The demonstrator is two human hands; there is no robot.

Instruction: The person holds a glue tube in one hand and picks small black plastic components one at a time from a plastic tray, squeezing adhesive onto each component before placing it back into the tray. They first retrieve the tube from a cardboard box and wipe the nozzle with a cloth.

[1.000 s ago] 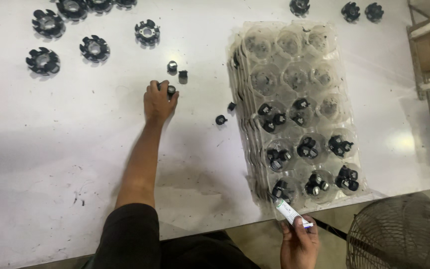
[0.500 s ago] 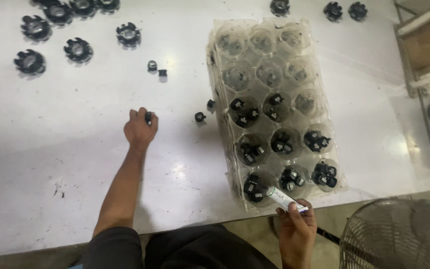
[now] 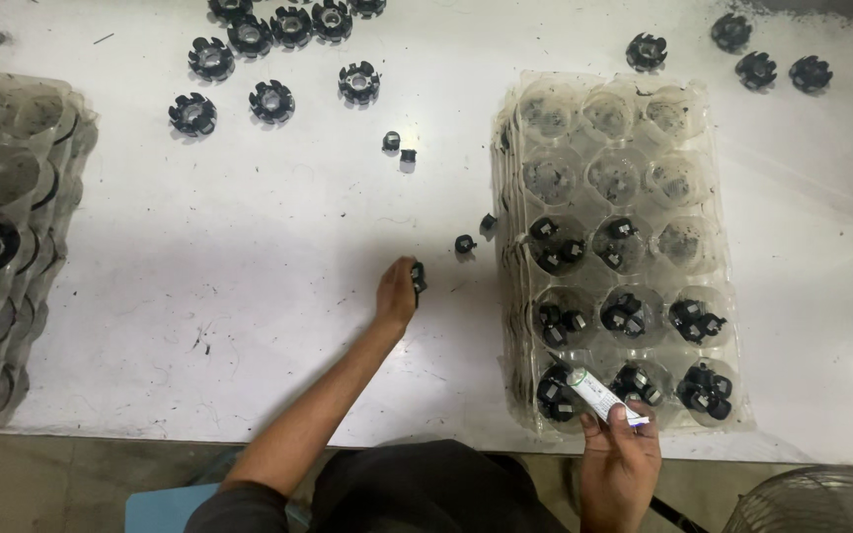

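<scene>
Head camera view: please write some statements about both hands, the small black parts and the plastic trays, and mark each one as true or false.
1. The left hand holds a small black part over the white table. True.
2. The right hand is empty. False: it holds a small white tube at the near edge of the clear tray.
3. Every cup of the clear tray holds black parts. False: the far rows are without parts.
4. Black round slotted parts lie loose at the far side of the table. True.
5. A second tray stack stands at the left edge. True.
</scene>
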